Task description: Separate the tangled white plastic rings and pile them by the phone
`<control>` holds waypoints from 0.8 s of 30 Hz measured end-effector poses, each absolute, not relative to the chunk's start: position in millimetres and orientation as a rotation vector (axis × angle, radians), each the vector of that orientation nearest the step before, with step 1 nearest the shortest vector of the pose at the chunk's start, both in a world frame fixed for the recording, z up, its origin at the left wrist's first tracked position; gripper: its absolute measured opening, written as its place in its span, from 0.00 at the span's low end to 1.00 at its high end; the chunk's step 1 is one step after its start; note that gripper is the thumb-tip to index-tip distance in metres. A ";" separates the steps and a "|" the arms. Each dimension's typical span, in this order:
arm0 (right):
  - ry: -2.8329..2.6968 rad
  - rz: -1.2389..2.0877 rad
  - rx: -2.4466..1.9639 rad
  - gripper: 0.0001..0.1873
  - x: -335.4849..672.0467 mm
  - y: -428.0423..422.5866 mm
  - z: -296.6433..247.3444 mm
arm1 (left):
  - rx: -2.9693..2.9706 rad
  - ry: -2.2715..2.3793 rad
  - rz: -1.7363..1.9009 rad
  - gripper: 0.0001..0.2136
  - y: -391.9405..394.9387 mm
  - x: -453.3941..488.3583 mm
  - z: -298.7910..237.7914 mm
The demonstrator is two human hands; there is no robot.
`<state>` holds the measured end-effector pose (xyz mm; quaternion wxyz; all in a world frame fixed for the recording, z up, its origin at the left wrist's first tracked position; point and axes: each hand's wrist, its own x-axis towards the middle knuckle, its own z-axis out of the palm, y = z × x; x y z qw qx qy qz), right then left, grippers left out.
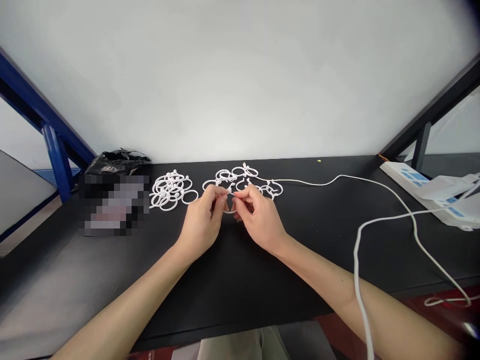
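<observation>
My left hand (202, 215) and my right hand (261, 217) meet over the middle of the black table, thumbs and forefingers pinched together. Between them is a white plastic curtain ring (229, 212), its lower curve showing below the fingertips and a small white knob above. Fingers hide the rest of it. Just beyond my hands lies a loose spread of similar white rings (276, 193). Another heap of white rings (170, 186), overlapping and with small round knobs, sits to the left of my left hand.
A black plastic bag (118, 162) lies at the back left, behind a pixelated object (116, 205). White cable (339, 176) runs across the right side and loops over my right forearm. At far right stands a white power strip (397, 172) with blue labels. A pale wall (240, 85) rises behind.
</observation>
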<state>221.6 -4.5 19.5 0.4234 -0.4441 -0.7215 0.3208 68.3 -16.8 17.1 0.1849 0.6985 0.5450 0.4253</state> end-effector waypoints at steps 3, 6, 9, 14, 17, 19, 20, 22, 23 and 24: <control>-1.902 0.725 -1.095 0.08 225.1 3.9 22.7 | 2.025 1.600 1.147 0.07 -10.7 65.8 19.6; -1.977 0.441 -1.161 0.11 234.3 16.1 27.7 | 2.020 1.802 1.201 0.09 1.2 50.3 24.6; -1.998 0.042 -1.390 0.11 251.8 27.0 29.1 | 1.913 2.133 1.312 0.09 15.1 20.4 26.8; -2.071 -0.138 -1.688 0.10 278.7 35.9 24.8 | 1.874 2.482 1.094 0.11 31.2 -23.6 15.5; -2.131 -0.109 -1.725 0.09 282.0 37.2 24.8 | 1.906 2.555 0.993 0.14 32.5 -30.5 9.6; -2.106 -0.127 -1.675 0.10 279.7 36.4 26.5 | 1.943 2.577 0.975 0.16 29.9 -27.1 11.3; -2.082 -0.143 -1.631 0.10 277.7 35.3 27.6 | 1.962 2.584 0.985 0.17 27.6 -23.0 13.9; -2.045 -0.160 -1.513 0.09 272.3 31.6 29.5 | 2.030 2.534 1.041 0.16 20.9 -9.8 20.9; -2.044 -0.152 -1.438 0.09 268.9 29.0 30.1 | 2.083 2.455 1.078 0.16 16.6 -0.9 24.3; -2.055 -0.127 -1.361 0.09 265.1 26.0 30.3 | 2.146 2.332 1.113 0.15 11.8 9.2 27.0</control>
